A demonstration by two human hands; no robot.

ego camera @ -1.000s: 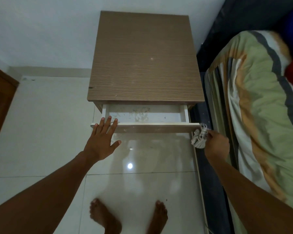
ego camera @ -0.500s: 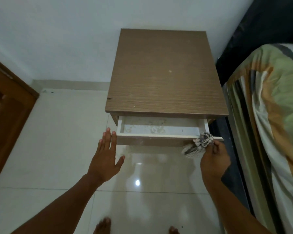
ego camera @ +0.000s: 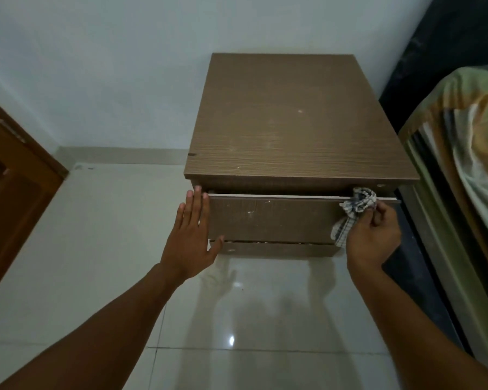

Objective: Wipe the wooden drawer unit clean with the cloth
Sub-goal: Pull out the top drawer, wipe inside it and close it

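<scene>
Against the pale wall stood the wooden drawer unit (ego camera: 297, 128), its brown top dusty and flecked with small white marks. Its upper drawer (ego camera: 271, 218) sat pulled out only a little, the front panel facing the camera and speckled with pale spots. At the drawer's left edge the left hand (ego camera: 190, 235) lay flat and open, fingers straight and together, holding nothing — the fingertips reached up to the drawer's top corner. At the right end the right hand (ego camera: 373, 235) was closed around a checked cloth (ego camera: 354, 212), bunched up and pressed onto the drawer's upper right corner, one tail of fabric hanging down beside the palm. A bed with a striped cover (ego camera: 468, 153) stood just beside the unit on the right; glossy white floor tiles (ego camera: 251, 319) mirrored both arms.
</scene>
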